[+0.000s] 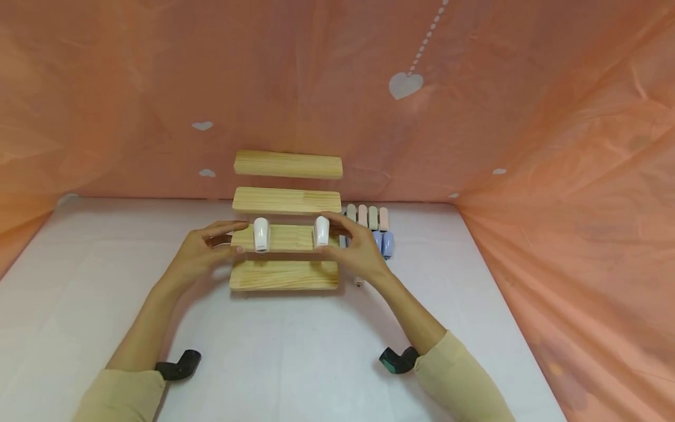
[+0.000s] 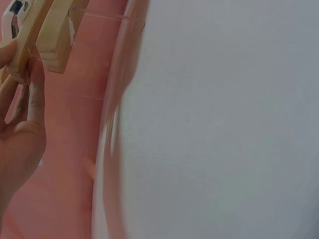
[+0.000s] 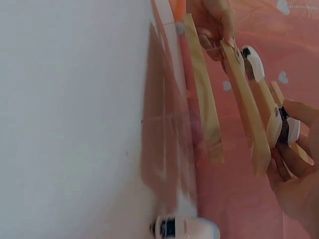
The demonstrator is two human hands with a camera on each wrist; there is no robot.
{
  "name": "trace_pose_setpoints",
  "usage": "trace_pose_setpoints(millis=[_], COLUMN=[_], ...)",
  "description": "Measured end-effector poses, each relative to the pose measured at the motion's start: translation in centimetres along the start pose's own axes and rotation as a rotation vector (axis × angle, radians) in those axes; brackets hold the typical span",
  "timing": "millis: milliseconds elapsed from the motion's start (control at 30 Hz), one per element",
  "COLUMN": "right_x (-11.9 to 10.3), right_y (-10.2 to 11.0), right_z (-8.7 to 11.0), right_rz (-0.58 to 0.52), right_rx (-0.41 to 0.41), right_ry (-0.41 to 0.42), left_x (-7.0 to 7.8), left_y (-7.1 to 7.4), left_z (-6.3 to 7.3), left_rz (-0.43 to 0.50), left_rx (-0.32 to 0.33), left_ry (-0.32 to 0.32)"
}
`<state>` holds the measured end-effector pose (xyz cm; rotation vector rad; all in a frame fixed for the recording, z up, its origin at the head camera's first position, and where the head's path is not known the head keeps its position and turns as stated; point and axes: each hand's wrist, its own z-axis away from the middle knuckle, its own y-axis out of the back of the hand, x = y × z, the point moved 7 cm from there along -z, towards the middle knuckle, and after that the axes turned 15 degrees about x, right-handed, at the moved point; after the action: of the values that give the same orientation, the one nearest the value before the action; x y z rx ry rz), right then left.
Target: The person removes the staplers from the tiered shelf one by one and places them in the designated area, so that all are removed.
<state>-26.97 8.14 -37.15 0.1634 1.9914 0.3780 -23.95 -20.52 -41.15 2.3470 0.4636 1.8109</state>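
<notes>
A tiered wooden shelf (image 1: 285, 276) with several pale boards stands in the middle. On one of its lower boards sit two small white staplers, a left one (image 1: 261, 233) and a right one (image 1: 321, 230). My left hand (image 1: 203, 249) grips the left end of that board, thumb on the near side, as the left wrist view also shows. My right hand (image 1: 358, 246) is at the board's right end, pinching the right stapler (image 3: 294, 130) between thumb and index finger. Other fingers of this hand lie by the board's end, partly hidden in the head view.
Right of the shelf, pink and green staplers (image 1: 373, 218) stand in a row, with blue ones (image 1: 388, 245) in front, partly behind my right hand. A pale pink stapler (image 3: 192, 228) lies nearer. An orange-pink sheet (image 1: 316, 76) hangs behind the white table (image 1: 274, 351).
</notes>
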Motion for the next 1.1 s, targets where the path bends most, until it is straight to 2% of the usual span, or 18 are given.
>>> trace_pose_setpoints(millis=[200,433,633,833,1033,1100], right_x=[0.9,1.5,2.6,3.0,2.4,2.9], right_y=[1.6,3.0,4.5,5.9,6.9,7.1], right_z=[0.2,0.5,1.4,2.2,3.0,3.2], right_rz=[-0.071,-0.013,0.042,0.057,0.056,0.047], right_rx=[0.016,0.025,0.051,0.069,0.062,0.063], right_ry=[-0.028,-0.013,-0.061,-0.082,-0.115,-0.126], left_x=[0.0,-0.2,-0.1,0.1,0.2,0.2], left_y=[0.1,0.2,0.0,-0.2,-0.1,-0.1], left_z=[0.1,0.0,-0.1,-0.1,0.0,0.0], left_rz=[0.013,-0.019,-0.016,-0.027,-0.038,-0.041], left_rx=[-0.003,-0.001,-0.009,-0.011,-0.003,0.0], left_ry=[0.007,0.049,0.031,0.045,0.041,0.044])
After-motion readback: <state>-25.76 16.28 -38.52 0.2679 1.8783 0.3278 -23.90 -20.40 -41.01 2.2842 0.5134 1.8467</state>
